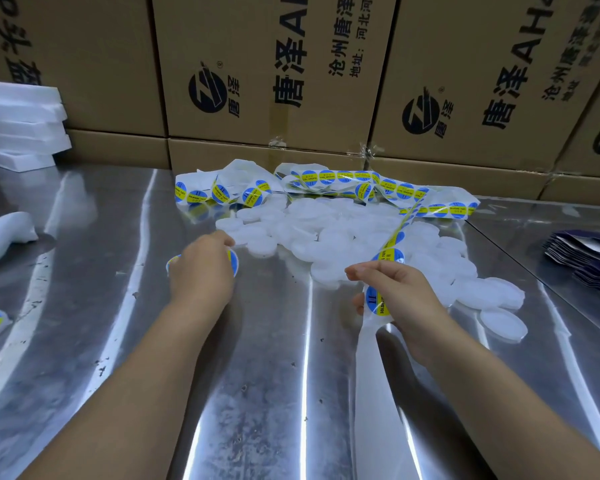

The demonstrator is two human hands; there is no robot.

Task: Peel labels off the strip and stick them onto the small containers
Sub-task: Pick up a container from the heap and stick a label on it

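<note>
L hand [201, 271] curls over a labelled container [235, 264], 9 o'clock of the container pile [326, 237]. R hand [399, 292] pinches the strip [389, 256], next label [376, 299] at its thumb, 3 o'clock. Tip: lift label by edge, strip taut, centre on lid, press flat.

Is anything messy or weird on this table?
Yes. The label strip lies twisted and looped in a tangle at the back instead of flat, and the white containers are dumped in a loose heap, some overlapping. The metal table also has dark scuffs and specks. Nothing looks spilled or broken.
</note>
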